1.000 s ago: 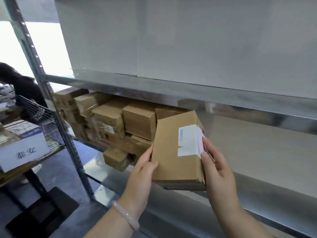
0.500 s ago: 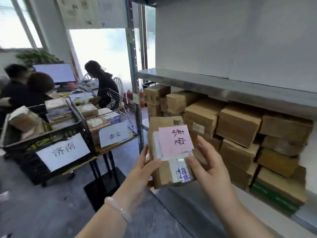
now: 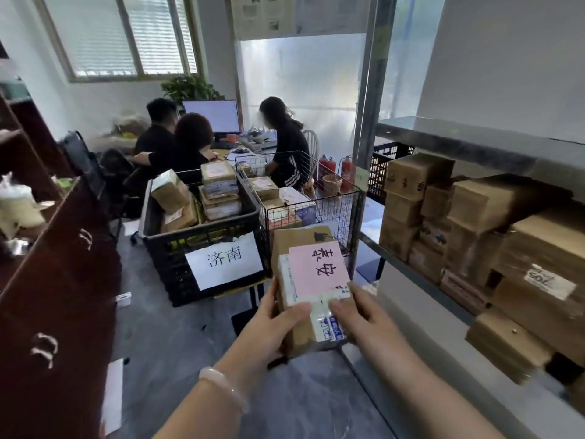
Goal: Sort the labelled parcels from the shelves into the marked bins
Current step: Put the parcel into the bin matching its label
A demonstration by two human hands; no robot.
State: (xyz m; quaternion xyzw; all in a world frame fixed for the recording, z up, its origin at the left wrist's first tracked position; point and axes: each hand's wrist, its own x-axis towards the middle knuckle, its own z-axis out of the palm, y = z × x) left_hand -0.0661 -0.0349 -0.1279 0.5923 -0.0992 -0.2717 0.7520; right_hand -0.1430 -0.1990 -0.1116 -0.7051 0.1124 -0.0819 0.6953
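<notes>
Head view: left hand [image 3: 275, 324] and right hand [image 3: 364, 318], grip curled round pink-labelled parcel [image 3: 308, 277], held midair near bins; black crate [image 3: 167, 264] marked 济南 and wire basket [image 3: 335, 217] already hold parcels; many boxes [image 3: 538, 299] left on shelf [image 3: 443, 391]; this one not yet binned.

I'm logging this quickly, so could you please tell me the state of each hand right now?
Left hand: holds the pink-labelled parcel, thumb on its face.
Right hand: holds the same parcel from the other side.
</notes>
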